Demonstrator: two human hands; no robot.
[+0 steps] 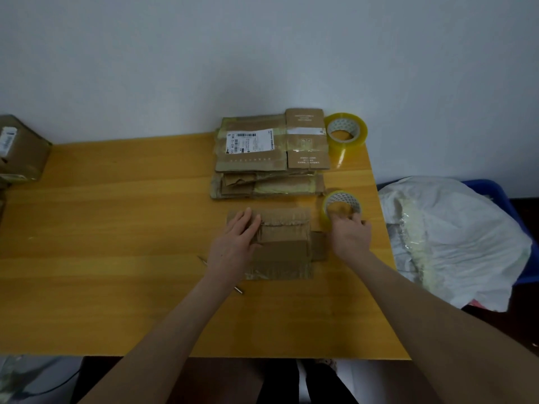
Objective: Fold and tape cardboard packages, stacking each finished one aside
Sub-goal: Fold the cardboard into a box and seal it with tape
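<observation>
A folded brown cardboard package [284,249] lies flat on the wooden table [116,228] in front of me. My left hand [236,243] presses down on its left part with straight fingers. Just right of the package, my right hand [350,231] grips a roll of clear yellowish tape [341,204] at its near rim. Behind the package stands a stack of taped cardboard packages [271,153]; the top one carries a white shipping label. A second, larger tape roll [345,131] sits at the stack's right, a loose strip hanging from it.
A thin metal tool [239,290] lies on the table, partly under my left forearm. A cardboard box [20,150] stands at the far left. Off the table's right edge, a blue bin [495,193] holds crumpled white plastic bags [455,237]. The wall is close behind.
</observation>
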